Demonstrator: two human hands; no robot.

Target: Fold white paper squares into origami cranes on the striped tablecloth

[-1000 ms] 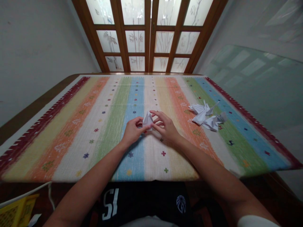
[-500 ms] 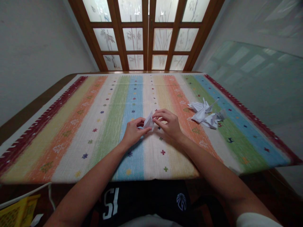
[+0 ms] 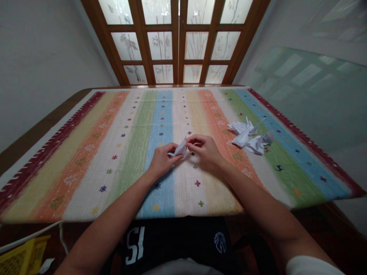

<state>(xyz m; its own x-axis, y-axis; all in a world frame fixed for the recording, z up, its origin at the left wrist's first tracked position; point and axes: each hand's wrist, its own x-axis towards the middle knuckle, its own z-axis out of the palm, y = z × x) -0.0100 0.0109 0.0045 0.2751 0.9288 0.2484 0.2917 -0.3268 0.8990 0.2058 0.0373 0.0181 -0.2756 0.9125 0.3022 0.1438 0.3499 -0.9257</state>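
Observation:
A small piece of folded white paper [image 3: 180, 148] is held just above the striped tablecloth, near the middle of the table. My left hand [image 3: 164, 158] pinches its lower left part between thumb and fingers. At its right edge, my right hand [image 3: 204, 148] has thumb and index finger pressed together on the paper's side. The fingers cover part of the paper, so its full shape is hidden. To the right of my hands lie several folded white paper cranes [image 3: 248, 135], bunched together on the cloth.
The striped tablecloth [image 3: 94, 160] covers the table. Wooden doors with frosted panes [image 3: 163, 46] stand behind it. A greenish glass panel [image 3: 309, 91] leans at the right wall. Below the table's left edge are a yellow plastic crate [image 3: 25, 256] and a white cable [image 3: 31, 236].
The folded paper has tilted and looks narrower than before. My right hand has shifted slightly and its fingers are more curled together. The paper cranes stay where they were.

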